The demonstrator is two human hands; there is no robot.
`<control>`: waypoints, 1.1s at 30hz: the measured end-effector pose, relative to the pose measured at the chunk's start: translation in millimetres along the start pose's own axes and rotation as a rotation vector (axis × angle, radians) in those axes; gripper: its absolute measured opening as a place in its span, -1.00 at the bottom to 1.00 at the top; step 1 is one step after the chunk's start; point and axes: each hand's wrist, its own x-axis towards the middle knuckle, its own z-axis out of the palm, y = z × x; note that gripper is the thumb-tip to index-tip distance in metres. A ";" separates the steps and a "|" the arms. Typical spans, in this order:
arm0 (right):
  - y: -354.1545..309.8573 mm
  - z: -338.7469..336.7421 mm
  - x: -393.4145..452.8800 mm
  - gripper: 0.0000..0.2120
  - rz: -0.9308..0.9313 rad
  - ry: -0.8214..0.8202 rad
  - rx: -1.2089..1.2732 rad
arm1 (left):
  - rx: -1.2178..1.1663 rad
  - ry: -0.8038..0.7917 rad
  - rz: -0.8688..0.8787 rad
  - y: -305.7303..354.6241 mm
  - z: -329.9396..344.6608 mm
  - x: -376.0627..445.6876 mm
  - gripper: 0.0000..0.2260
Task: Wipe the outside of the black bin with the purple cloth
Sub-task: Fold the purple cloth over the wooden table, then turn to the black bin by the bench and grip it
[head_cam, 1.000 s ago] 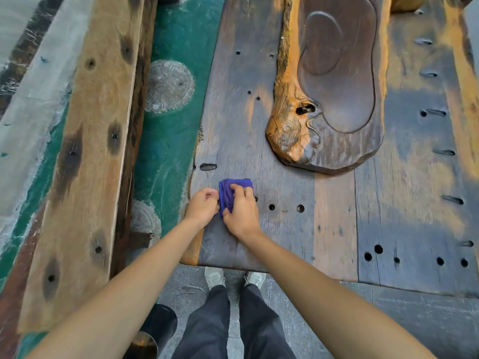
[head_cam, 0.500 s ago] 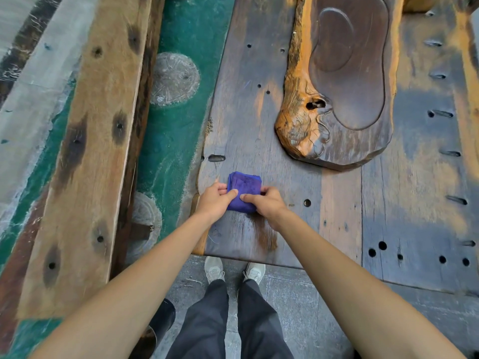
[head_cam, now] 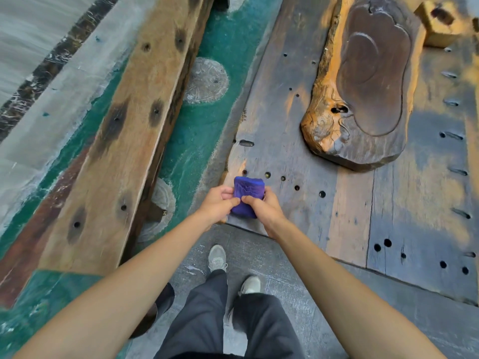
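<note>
Both hands, left hand (head_cam: 216, 206) and right hand (head_cam: 261, 207), pinch the folded purple cloth (head_cam: 247, 196) at the wooden table's (head_cam: 298, 156) near edge; black bin (head_cam: 160, 304) stands below the table, left.

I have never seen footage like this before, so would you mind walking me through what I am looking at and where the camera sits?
There is no machine here. The single picture comes from a wide-angle camera worn on a person's head, looking forward and down, so you see their own bare forearms, dark trousers and shoes.

Both hands hold a folded purple cloth at the near edge of a weathered wooden table full of drilled holes. The left hand pinches its left side, and the right hand grips its right side, thumbs on top.

Further back on the table lies a carved wooden slab with a smooth hollow, and a small wooden block sits at the top right corner. A long plank runs along the left, over a green floor. The dark rounded thing low by the left arm may be the black bin, but little of it shows.
</note>
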 end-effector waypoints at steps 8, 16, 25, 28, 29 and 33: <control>45.7 40.6 -69.9 -0.75 -0.177 -0.184 -0.067 | -0.088 0.256 0.088 -73.7 -26.4 -94.5 -0.80; 134.8 62.6 -155.8 -0.81 -0.193 -0.287 -0.169 | -0.223 0.333 0.026 -179.6 -17.7 -202.9 -0.81; 215.1 124.0 -231.2 -0.89 -0.154 -0.375 -0.365 | -0.190 0.469 -0.130 -306.7 -45.4 -285.2 -0.81; 243.2 152.4 -251.5 -0.87 -0.135 -0.394 -0.427 | -0.164 0.496 -0.171 -360.2 -62.8 -310.7 -0.86; 251.1 160.1 -256.4 -0.87 -0.126 -0.400 -0.448 | -0.152 0.503 -0.181 -375.1 -67.6 -318.2 -0.88; 299.5 203.5 -277.6 -0.85 -0.112 -0.397 -0.516 | -0.055 0.473 -0.225 -454.3 -97.3 -349.4 -0.88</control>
